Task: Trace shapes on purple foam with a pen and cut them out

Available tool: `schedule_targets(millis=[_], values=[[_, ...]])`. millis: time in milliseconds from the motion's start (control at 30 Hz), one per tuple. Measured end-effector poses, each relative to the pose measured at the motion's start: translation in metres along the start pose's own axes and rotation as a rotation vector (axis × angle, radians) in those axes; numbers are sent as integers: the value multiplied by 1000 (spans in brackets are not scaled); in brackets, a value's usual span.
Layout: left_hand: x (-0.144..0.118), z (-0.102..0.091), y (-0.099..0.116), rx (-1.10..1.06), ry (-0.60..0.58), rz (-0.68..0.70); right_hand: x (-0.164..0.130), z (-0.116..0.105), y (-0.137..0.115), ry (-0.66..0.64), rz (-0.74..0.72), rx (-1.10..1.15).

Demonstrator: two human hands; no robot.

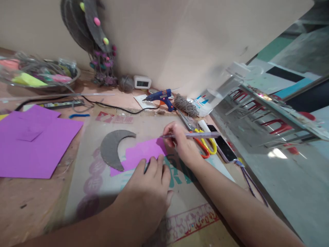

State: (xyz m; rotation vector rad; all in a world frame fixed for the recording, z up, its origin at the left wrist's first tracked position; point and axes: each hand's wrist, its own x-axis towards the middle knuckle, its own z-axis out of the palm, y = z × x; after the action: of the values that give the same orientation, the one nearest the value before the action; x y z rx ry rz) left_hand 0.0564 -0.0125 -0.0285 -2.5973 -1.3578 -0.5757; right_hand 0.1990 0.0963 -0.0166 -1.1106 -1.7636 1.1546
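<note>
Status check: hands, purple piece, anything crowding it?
Left hand flat, pinning purple foam piece. Right hand gripping pen, tip at its edge. Grey crescent overlaps its left side.

Left hand [147, 192] bare; right hand [180, 140] bare; forearms unsleeved.

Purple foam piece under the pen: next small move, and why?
Probably draw the pen along the purple foam piece. The right hand holds the pen with its tip at the piece's upper right corner, and the left hand presses the lower edge flat beside the grey crescent.
</note>
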Motion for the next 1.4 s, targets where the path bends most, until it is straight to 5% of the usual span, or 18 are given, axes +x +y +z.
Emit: schedule_targets(millis=[167,500,1400], values=[[0,0,1,-11,-1,-12,3,8,1,-58,100,-12],[0,0,1,-9,-24,-15,4,13,3,14,17,-290],[1,-1,-1,-12,-40,-7,6,13,8,-40,19,-344]])
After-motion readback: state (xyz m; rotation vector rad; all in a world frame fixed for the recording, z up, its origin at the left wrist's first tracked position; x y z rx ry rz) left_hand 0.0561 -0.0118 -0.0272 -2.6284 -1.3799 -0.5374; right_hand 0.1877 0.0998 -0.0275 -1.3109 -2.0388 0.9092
